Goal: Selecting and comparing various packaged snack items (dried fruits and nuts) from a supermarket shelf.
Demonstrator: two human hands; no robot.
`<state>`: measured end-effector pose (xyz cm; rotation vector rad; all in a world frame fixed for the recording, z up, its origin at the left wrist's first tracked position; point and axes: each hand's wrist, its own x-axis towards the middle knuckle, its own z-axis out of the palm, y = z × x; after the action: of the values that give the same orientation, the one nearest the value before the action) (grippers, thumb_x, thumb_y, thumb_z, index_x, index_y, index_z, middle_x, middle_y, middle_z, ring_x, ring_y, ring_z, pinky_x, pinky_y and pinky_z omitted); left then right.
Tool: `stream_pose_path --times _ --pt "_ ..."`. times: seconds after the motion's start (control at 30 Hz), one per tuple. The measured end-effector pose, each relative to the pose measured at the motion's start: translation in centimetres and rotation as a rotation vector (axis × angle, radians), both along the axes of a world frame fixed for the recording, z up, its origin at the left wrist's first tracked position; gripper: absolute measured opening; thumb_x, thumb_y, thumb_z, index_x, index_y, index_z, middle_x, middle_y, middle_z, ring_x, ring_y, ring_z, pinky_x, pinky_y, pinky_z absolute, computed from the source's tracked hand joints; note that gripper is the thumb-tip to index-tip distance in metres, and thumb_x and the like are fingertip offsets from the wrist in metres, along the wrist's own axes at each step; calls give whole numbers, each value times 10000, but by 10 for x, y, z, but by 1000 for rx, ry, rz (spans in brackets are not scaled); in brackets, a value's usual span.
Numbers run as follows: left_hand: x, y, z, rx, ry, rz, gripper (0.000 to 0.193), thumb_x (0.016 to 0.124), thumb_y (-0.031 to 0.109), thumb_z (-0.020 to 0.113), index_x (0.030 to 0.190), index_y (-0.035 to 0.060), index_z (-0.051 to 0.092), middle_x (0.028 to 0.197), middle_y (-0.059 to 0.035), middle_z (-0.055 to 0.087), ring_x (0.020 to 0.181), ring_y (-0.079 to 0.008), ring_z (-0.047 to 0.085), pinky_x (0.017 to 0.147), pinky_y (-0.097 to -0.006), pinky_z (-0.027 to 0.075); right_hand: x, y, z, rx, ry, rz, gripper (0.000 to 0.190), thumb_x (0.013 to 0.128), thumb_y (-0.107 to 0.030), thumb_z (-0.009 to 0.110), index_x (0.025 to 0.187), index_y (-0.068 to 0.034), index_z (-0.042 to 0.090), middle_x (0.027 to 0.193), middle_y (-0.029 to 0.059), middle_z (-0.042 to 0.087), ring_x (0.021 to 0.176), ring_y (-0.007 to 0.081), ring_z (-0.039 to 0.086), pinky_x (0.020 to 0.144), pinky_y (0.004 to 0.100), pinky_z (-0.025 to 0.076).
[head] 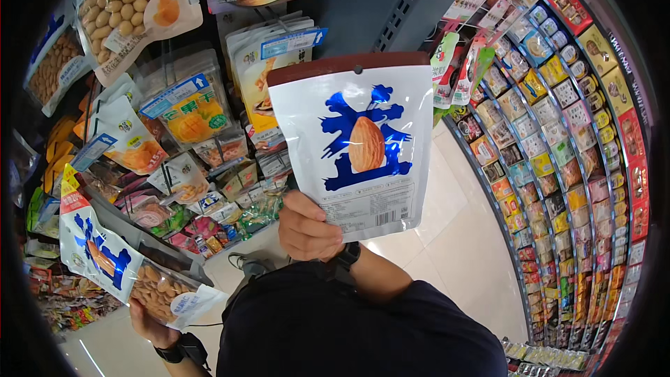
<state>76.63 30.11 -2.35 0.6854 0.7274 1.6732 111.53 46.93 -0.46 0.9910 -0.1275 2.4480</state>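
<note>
My right hand (309,228) grips the lower left corner of a white snack pouch (298,115) with a brown top band and a blue design around a printed almond. That pouch is upright before me, its face with small print and a barcode towards me. At the lower left, my left hand (149,322) holds the bottom of a similar pouch (99,256), tilted, with almonds showing through its clear part and a red and yellow sticker at its top corner. Both wrists wear black straps with devices. The fingers behind each pouch are partly hidden.
Hanging snack bags, among them a dried mango bag (196,120) and a large nut pouch (128,5), fill the rack at the left, with blue price tags (293,43) on its hooks. Curved shelves of packaged snacks (555,167) stand at the right. Pale floor tiles (450,251) lie between.
</note>
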Motion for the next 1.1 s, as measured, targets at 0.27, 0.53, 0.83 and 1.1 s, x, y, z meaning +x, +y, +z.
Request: stream_pose_path --times 0.27,0.53,0.83,1.1 --pt "-3 -2 -2 -28 -12 10 680 979 457 575 1485 35 409 1436 -150 551 1260 -321 586 1061 -499 475 -1 -7 -3 -12 -11 -16 288 1047 -199 520 798 -69 451 508 56 596 351 99 516 329 203 342" --pt "4 -4 5 9 -106 38 601 1022 406 534 1506 72 415 1405 -145 588 1200 -301 632 1018 -481 525 -6 -4 -6 -30 -40 28 292 1047 -209 525 801 -68 456 507 51 597 346 90 507 324 202 328" --pt "-11 -45 -5 -7 5 583 642 981 522 550 1476 121 468 1448 -129 539 1314 -283 523 1080 -437 463 -30 8 -3 -83 -179 139 277 1036 -222 533 817 -71 453 495 44 562 343 91 486 332 214 343" --pt "-79 -79 -6 -21 -313 630 630 968 522 574 1469 147 498 1388 -78 606 1208 -282 607 1034 -455 499 -78 -9 17 205 -1150 -1024 573 983 -484 639 1303 -26 513 1136 73 662 983 144 648 849 304 535"
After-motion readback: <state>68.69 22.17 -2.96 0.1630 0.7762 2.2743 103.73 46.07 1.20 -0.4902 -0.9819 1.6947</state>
